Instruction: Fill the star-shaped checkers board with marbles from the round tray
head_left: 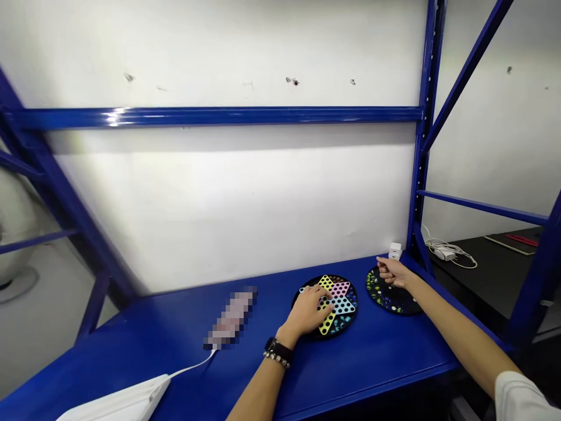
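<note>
A white wall (245, 204) fills most of the view. Before it stands a blue metal rack (263, 116), its crossbar running from 9 towards 3 o'clock above the centre. A glossy blue bench (175, 333) spreads below, from 8 round to 4 o'clock. A black surface (473, 269) lies beyond the rack, between 3 and 4 o'clock.

A white slab-shaped device (118, 403) is cut off by the lower edge, between 7 and 8 o'clock. At 5 o'clock, a round Chinese checkers board (342, 305) lies on the bench, its star in yellow, pink and pale blue with black holes. Just beside it, at 4 o'clock, is a round black tray (407, 302).

The left hand (310, 309) rests palm down over the board, fingers bent and spread; whether it grips a piece cannot be told. The right hand (392, 272) is above the tray with its fingers curled; anything pinched is too small to tell.

A pixelated oblong object (232, 318) lies at 7 o'clock. The left wrist wears a black watch (280, 349) and beaded bracelet (277, 358). White charger plugs (395, 251) stand behind the tray, and small green, white and blue pieces (380, 297) dot it.
</note>
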`<state>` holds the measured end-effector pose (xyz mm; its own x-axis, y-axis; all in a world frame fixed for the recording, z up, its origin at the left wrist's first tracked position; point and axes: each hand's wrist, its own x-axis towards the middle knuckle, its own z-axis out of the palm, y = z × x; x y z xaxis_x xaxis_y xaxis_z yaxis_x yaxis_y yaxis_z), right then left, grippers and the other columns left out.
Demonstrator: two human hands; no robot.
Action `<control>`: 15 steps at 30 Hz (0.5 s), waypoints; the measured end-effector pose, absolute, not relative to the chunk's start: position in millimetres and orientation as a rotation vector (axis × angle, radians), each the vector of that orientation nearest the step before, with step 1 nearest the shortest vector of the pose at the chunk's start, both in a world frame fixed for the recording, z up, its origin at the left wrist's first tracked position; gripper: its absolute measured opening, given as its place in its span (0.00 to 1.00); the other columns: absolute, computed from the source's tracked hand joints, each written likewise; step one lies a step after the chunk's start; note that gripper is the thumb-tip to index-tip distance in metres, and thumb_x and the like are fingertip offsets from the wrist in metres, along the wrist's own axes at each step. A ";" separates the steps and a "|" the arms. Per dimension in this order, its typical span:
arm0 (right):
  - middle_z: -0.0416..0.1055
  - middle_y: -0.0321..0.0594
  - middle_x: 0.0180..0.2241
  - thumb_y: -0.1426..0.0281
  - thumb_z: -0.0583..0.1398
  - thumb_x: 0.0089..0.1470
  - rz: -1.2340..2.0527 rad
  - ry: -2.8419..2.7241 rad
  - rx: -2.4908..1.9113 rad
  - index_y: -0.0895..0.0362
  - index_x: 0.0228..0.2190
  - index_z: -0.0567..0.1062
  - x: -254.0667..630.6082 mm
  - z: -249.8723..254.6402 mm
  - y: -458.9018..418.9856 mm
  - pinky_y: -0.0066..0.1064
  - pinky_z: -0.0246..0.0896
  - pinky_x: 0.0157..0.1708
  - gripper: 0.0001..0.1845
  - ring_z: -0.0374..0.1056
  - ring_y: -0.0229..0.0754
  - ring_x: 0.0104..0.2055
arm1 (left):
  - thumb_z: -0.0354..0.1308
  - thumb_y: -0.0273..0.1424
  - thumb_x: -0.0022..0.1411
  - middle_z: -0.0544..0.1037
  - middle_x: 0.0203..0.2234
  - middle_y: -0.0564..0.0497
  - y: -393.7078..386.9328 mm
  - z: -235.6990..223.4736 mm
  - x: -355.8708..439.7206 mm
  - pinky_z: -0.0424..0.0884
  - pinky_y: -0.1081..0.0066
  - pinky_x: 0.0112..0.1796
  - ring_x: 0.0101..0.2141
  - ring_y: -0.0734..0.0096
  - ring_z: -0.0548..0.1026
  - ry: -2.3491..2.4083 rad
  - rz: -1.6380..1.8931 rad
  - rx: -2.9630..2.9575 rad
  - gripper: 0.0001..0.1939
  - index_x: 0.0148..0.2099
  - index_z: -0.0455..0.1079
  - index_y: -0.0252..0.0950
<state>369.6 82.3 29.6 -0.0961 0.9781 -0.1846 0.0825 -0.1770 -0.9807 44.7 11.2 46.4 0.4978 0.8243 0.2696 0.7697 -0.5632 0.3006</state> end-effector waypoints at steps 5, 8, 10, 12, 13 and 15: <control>0.65 0.35 0.23 0.58 0.56 0.58 0.479 -1.767 -1.770 0.56 0.25 0.65 361.2 14.2 78.0 0.26 0.50 0.24 0.16 0.61 0.37 0.26 | 0.53 0.40 0.61 0.76 0.42 0.48 11.2 45.3 44.3 0.66 0.61 0.46 0.43 0.59 0.71 1.382 0.587 2.601 0.14 0.44 0.73 0.41; 0.72 0.41 0.33 0.58 0.59 0.55 0.314 -1.983 -1.902 0.56 0.30 0.70 361.1 15.3 72.6 0.28 0.52 0.30 0.13 0.68 0.43 0.36 | 0.54 0.39 0.61 0.76 0.42 0.49 10.2 46.7 45.2 0.66 0.61 0.45 0.42 0.59 0.71 1.385 0.592 2.592 0.12 0.43 0.73 0.42; 0.73 0.43 0.35 0.58 0.58 0.56 0.350 -2.062 -1.930 0.56 0.32 0.72 361.6 17.0 70.7 0.29 0.52 0.31 0.14 0.69 0.45 0.38 | 0.54 0.39 0.61 0.76 0.42 0.49 9.4 48.1 46.1 0.65 0.61 0.45 0.42 0.59 0.71 1.382 0.592 2.585 0.12 0.43 0.73 0.42; 0.74 0.44 0.35 0.59 0.59 0.55 0.402 -2.114 -1.908 0.56 0.32 0.73 361.9 17.5 70.1 0.29 0.52 0.31 0.13 0.69 0.44 0.37 | 0.54 0.39 0.61 0.76 0.41 0.49 8.6 49.4 46.9 0.65 0.61 0.46 0.42 0.59 0.71 1.378 0.588 2.582 0.12 0.43 0.73 0.42; 0.74 0.43 0.35 0.60 0.59 0.55 0.425 -2.132 -1.889 0.56 0.32 0.73 361.9 17.2 70.0 0.29 0.52 0.31 0.12 0.69 0.44 0.37 | 0.54 0.39 0.61 0.76 0.41 0.49 8.2 49.9 47.2 0.65 0.61 0.46 0.42 0.59 0.71 1.379 0.587 2.584 0.12 0.43 0.73 0.42; 0.74 0.42 0.32 0.63 0.60 0.54 0.465 -2.138 -1.854 0.56 0.31 0.73 361.5 15.7 69.9 0.28 0.52 0.30 0.09 0.69 0.42 0.35 | 0.54 0.38 0.61 0.76 0.41 0.49 7.6 50.6 47.4 0.66 0.61 0.45 0.42 0.59 0.71 1.379 0.591 2.590 0.12 0.43 0.74 0.41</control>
<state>361.5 69.9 15.7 -0.1426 0.9898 -0.0040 0.9021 0.1283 -0.4121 47.4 7.6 50.6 0.5003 0.8222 0.2715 0.7636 -0.5668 0.3093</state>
